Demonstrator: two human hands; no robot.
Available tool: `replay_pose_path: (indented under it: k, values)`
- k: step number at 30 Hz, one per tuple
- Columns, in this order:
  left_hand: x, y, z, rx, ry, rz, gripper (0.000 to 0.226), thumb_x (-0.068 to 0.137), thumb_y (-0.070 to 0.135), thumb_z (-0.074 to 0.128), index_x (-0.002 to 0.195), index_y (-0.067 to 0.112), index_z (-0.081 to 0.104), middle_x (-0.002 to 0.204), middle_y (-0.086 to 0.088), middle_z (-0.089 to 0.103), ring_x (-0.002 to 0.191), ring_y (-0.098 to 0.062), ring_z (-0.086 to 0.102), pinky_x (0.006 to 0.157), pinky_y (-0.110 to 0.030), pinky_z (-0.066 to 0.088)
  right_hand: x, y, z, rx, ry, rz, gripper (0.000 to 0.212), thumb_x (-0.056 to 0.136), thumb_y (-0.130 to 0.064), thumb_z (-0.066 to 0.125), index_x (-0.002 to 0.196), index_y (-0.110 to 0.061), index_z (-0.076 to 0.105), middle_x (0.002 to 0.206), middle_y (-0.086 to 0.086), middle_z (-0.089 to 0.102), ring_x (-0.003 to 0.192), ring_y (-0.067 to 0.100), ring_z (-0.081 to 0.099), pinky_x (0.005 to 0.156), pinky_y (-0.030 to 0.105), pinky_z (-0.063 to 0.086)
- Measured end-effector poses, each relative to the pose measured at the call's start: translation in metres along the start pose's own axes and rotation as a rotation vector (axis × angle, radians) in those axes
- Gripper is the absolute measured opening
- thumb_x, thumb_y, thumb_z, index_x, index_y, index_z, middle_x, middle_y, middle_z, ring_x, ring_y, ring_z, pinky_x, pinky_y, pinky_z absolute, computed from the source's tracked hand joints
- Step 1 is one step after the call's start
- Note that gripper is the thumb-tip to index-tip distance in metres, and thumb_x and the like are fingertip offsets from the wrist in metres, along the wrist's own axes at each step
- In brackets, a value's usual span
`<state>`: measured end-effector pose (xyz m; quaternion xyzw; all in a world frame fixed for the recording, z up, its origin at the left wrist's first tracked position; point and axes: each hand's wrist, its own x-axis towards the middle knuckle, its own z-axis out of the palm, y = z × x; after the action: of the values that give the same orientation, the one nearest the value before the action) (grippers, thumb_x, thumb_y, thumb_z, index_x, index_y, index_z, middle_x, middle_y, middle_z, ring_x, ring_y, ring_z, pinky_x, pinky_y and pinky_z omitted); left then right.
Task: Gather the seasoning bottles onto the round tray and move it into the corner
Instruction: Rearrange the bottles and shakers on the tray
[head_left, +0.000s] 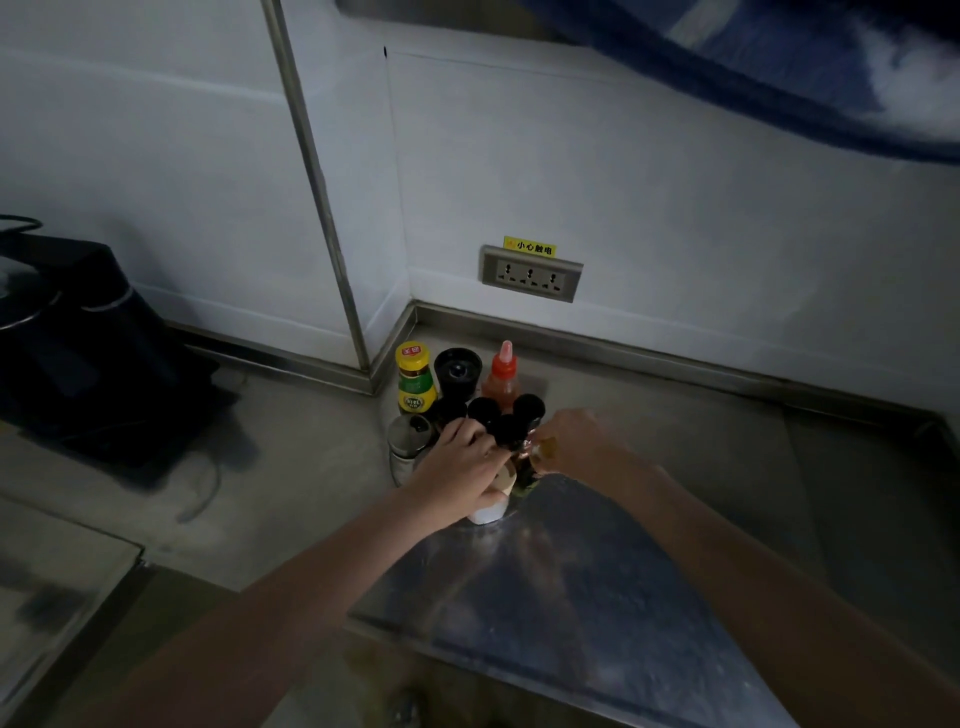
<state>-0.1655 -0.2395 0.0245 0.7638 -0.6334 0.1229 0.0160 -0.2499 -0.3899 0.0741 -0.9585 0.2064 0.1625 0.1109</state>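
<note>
Several seasoning bottles stand bunched together near the wall corner: a yellow-capped jar (415, 376), a black grinder (457, 370), an orange squeeze bottle (502, 376), a steel shaker (409, 439) and black-capped bottles (529, 407). The round tray under them is almost fully hidden. My left hand (460, 465) wraps around a white container (487, 514) at the front of the group. My right hand (576, 441) grips a dark bottle with a brown label (524, 467) on the right side.
A wall socket (531, 274) with a yellow warning sticker sits above the counter. A black appliance (78, 338) with a cord stands at the left. A shiny steel panel (561, 597) lies in front of the bottles. The scene is dim.
</note>
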Motion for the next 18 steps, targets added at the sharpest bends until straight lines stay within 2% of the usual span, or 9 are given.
replay_pose_path:
  k: [3, 6, 9, 11, 13, 15, 18]
  values:
    - [-0.006, -0.007, -0.005, -0.013, -0.026, 0.007, 0.05, 0.054, 0.047, 0.08, 0.094, 0.019, 0.07, 0.082, 0.004, 0.071, 0.085, -0.022, 0.065, 0.088, -0.041, 0.051, 0.0, -0.012, 0.008, -0.058, -0.013, -0.097, 0.026, 0.084, -0.014, 0.055, 0.105, -0.006, 0.067, 0.113, 0.014, 0.061, 0.096, 0.028, 0.062, 0.08, 0.032, 0.049]
    - [-0.014, -0.013, -0.002, -0.088, -0.049, -0.002, 0.052, 0.061, 0.037, 0.079, 0.106, 0.015, 0.066, 0.096, 0.0, 0.071, 0.097, -0.026, 0.062, 0.093, -0.045, 0.047, -0.003, -0.021, 0.011, -0.123, -0.001, -0.164, 0.028, 0.088, -0.011, 0.051, 0.114, -0.004, 0.061, 0.119, 0.014, 0.054, 0.104, 0.03, 0.059, 0.08, 0.033, 0.045]
    - [-0.018, -0.011, 0.0, -0.124, 0.005, -0.018, 0.058, 0.051, 0.038, 0.084, 0.103, 0.019, 0.067, 0.091, 0.006, 0.071, 0.098, -0.018, 0.051, 0.084, -0.04, 0.053, -0.002, -0.024, 0.014, -0.155, 0.016, -0.18, 0.028, 0.089, -0.009, 0.051, 0.115, -0.003, 0.06, 0.121, 0.014, 0.054, 0.106, 0.029, 0.058, 0.083, 0.033, 0.046]
    - [-0.019, -0.008, -0.001, -0.147, 0.041, 0.0, 0.06, 0.049, 0.042, 0.085, 0.102, 0.02, 0.068, 0.091, 0.01, 0.072, 0.099, -0.013, 0.05, 0.082, -0.03, 0.054, -0.002, -0.024, 0.014, -0.163, 0.019, -0.185, 0.027, 0.089, -0.008, 0.05, 0.113, -0.002, 0.06, 0.121, 0.014, 0.055, 0.106, 0.029, 0.058, 0.079, 0.031, 0.045]
    - [-0.02, -0.006, 0.0, -0.108, 0.059, 0.024, 0.062, 0.047, 0.046, 0.085, 0.101, 0.019, 0.07, 0.093, 0.012, 0.073, 0.101, -0.01, 0.054, 0.087, -0.02, 0.045, -0.003, -0.025, 0.015, -0.168, 0.021, -0.196, 0.026, 0.09, -0.007, 0.049, 0.113, -0.001, 0.059, 0.121, 0.014, 0.055, 0.106, 0.028, 0.059, 0.08, 0.031, 0.045]
    - [-0.021, -0.005, 0.002, -0.102, 0.089, 0.023, 0.061, 0.048, 0.042, 0.086, 0.101, 0.014, 0.071, 0.095, 0.007, 0.074, 0.105, -0.012, 0.045, 0.095, -0.028, 0.032, -0.003, -0.027, 0.018, -0.157, 0.051, -0.191, 0.027, 0.089, -0.007, 0.049, 0.115, -0.003, 0.056, 0.12, 0.014, 0.056, 0.106, 0.029, 0.059, 0.084, 0.034, 0.048]
    - [-0.022, -0.005, 0.006, -0.113, 0.132, 0.007, 0.059, 0.05, 0.035, 0.087, 0.101, 0.009, 0.071, 0.096, 0.001, 0.074, 0.107, -0.014, 0.041, 0.096, -0.03, 0.028, -0.003, -0.031, 0.026, -0.057, 0.131, -0.145, 0.03, 0.088, -0.007, 0.051, 0.117, -0.005, 0.043, 0.113, 0.015, 0.06, 0.1, 0.034, 0.062, 0.08, 0.041, 0.05]
